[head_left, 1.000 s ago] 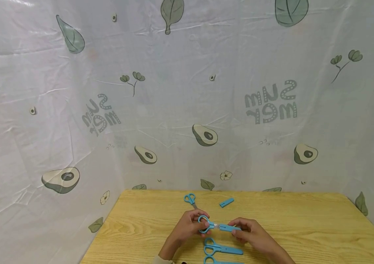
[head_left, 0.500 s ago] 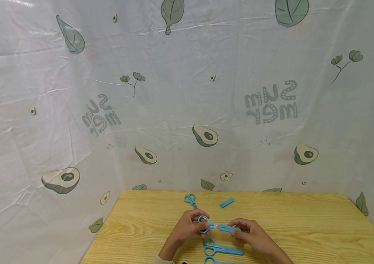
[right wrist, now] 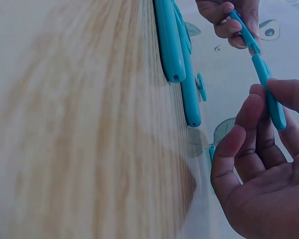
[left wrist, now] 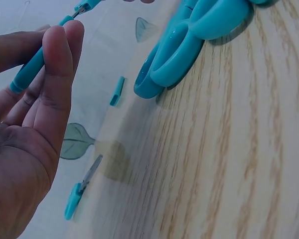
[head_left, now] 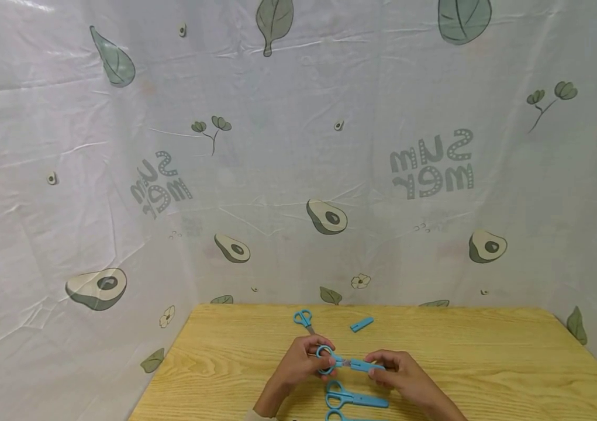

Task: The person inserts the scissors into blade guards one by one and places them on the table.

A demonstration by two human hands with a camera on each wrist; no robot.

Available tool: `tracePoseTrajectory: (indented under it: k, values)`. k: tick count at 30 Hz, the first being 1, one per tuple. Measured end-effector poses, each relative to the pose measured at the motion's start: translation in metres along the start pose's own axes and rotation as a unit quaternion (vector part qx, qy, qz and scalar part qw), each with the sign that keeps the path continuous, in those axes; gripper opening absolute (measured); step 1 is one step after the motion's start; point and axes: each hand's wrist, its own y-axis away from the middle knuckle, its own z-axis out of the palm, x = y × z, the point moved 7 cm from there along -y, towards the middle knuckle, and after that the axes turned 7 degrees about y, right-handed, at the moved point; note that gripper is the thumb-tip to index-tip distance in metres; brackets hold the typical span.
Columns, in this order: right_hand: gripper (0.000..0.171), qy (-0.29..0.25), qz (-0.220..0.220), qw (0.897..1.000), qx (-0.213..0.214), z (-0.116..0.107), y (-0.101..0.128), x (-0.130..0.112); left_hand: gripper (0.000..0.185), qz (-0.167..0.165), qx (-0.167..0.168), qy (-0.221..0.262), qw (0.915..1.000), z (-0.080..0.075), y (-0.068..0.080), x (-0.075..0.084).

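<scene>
In the head view my left hand (head_left: pixel 298 361) grips the light-blue handle of a pair of scissors (head_left: pixel 338 362), thumb on top. To its right, the thumb and fingers of my right hand (head_left: pixel 406 375) pinch a blue blade cover (head_left: pixel 360 365). A short stretch of bare blade shows between handle and cover, with the rest of the blades inside the cover. The left wrist view shows the scissors' handle (left wrist: pixel 31 69) between thumb and fingers. Seen from the right wrist, the cover (right wrist: pixel 263 74) lies in line with the scissors, both held above the table.
Covered scissors (head_left: pixel 353 398) lie on the wooden table (head_left: pixel 487 351) just below the hands. Another pair (head_left: pixel 336 414) is cut off by the bottom edge. Behind the hands lie uncovered scissors (head_left: pixel 303 318) and a loose blade cover (head_left: pixel 362 324). A patterned curtain (head_left: pixel 277 146) hangs behind.
</scene>
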Motion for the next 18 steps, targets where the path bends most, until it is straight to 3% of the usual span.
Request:
tracePoseTrajectory:
  k: [9,18]
  values:
    - [0.042,-0.008,0.038,0.999,0.011,-0.0022,0.0017,0.0002,0.035,-0.001,-0.008,0.002,1.0000,0.0014,0.0009,-0.0008]
    - [0.041,-0.015,0.044,0.999,0.009,-0.0006,0.0009,-0.0018,0.038,-0.006,-0.021,0.001,0.9998,0.0074,-0.0002,-0.0004]
